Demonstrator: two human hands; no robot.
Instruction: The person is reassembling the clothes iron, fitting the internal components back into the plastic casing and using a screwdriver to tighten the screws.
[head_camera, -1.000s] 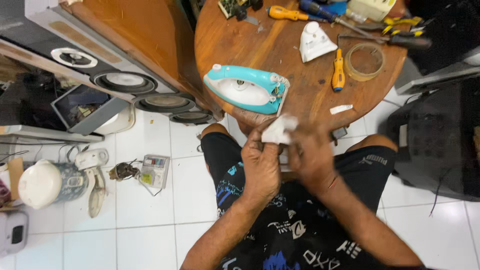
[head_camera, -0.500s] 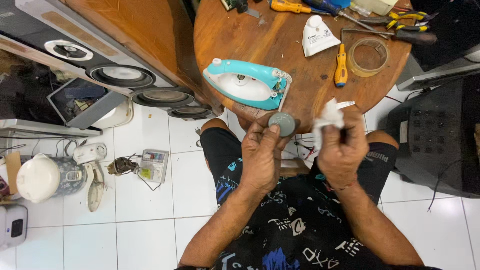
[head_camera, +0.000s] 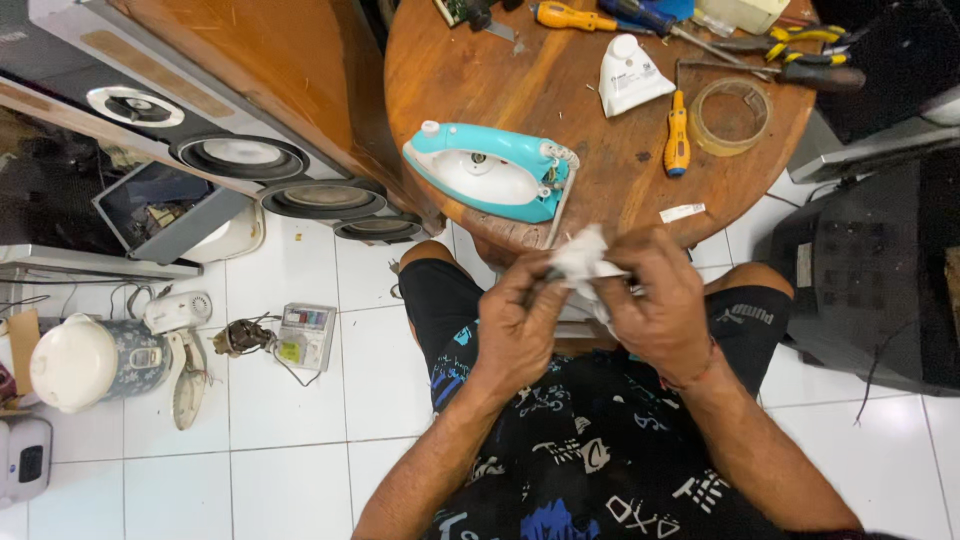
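Both my hands are raised over my lap, close together. My left hand (head_camera: 520, 325) pinches a small round grey part, now mostly hidden behind a crumpled white tissue (head_camera: 583, 257). My right hand (head_camera: 655, 300) grips that tissue and presses it against the part. Just beyond my hands, a teal and white clothes iron (head_camera: 490, 175) lies on its side on the round wooden table (head_camera: 500, 80).
On the table lie a white plastic cover (head_camera: 630, 72), an orange screwdriver (head_camera: 677, 135), a tape roll (head_camera: 730, 115), pliers (head_camera: 800, 50) and other tools. Speakers (head_camera: 240, 158) stand to the left. A rice cooker (head_camera: 85, 362) and a multimeter (head_camera: 305, 337) sit on the tiled floor.
One second ago the hands were together with the tissue; half a second ago they were apart, showing the round grey part. Now the right hand has brought the tissue back over it.
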